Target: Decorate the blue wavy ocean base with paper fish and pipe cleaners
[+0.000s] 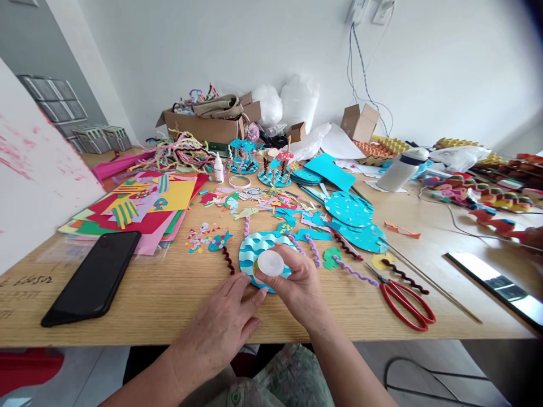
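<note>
My right hand point(299, 280) is closed around a small container point(271, 263) whose round, whitish, translucent end faces up. Its lower part is hidden by my fingers, and it stands over a blue paper disc point(250, 249) with pale wavy strips. On the near left edge of that disc rest the fingers of my left hand point(227, 311), spread and lying nearly flat. Just left of the disc lie a blue paper fish point(220, 241) on a dark brown twisted stem point(228, 260) and several scraps of dotted paper. Purple twisted stems point(313, 250) lie to its right.
Red-handled scissors point(408, 305) and a thin rod point(432, 280) lie at right. Phones flank the work, one black point(93, 277), one reflective point(498, 285). Behind are coloured sheets point(169, 195), a white glue bottle point(219, 169), blue discs point(350, 209) and a tumbler point(402, 169).
</note>
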Tool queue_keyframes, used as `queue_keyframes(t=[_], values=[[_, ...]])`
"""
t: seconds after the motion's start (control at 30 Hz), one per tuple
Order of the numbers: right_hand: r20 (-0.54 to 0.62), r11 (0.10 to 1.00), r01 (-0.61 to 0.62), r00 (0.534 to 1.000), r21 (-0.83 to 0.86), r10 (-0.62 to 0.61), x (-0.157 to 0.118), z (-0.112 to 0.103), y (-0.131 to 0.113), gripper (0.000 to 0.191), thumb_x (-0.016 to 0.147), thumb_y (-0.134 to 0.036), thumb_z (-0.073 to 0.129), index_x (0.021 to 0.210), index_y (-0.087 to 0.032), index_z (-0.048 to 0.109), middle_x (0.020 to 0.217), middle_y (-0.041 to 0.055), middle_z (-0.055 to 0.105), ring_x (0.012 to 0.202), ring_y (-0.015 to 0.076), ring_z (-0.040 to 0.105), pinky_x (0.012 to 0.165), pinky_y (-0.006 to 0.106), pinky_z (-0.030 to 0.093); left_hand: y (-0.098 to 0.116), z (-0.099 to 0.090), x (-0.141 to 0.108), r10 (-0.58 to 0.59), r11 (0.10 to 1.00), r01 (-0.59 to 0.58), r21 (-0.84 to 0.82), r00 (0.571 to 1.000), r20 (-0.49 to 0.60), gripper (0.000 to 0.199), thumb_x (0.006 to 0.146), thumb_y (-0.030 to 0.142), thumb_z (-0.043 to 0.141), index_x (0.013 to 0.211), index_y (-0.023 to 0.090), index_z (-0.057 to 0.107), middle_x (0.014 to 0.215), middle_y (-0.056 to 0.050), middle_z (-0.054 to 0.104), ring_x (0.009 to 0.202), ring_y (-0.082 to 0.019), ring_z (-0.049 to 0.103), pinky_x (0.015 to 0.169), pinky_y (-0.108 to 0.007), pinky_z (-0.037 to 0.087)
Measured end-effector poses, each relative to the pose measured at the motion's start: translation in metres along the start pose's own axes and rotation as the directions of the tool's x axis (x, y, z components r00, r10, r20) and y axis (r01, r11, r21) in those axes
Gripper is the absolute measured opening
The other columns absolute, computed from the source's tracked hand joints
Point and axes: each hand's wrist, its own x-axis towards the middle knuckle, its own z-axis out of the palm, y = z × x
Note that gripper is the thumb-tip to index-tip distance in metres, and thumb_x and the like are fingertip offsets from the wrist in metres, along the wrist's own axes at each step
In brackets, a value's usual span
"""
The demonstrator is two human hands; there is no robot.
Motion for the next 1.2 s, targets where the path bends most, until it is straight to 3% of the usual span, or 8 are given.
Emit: queue_keyframes(t=[1.2], values=[[0.042,1.0,-0.028,0.999,0.013,0.027,-0.0008,-0.0014,0.0022,0.019,0.076,-0.033,0.062,0.064,-0.02,0.055,0.062,-0.0022,0.05,0.063,0.0137,0.047,0.06,0.025,0.036,-0.0003,0.0005,0.0008,-0.001,1.0,0.001,0.004,1.0,0.002,0.041,0.075,0.014,0.061,0.115,0.022,0.052,0.12,-0.01,0.048,0.114,-0.027,0.046,0.093,-0.047,0.044]])
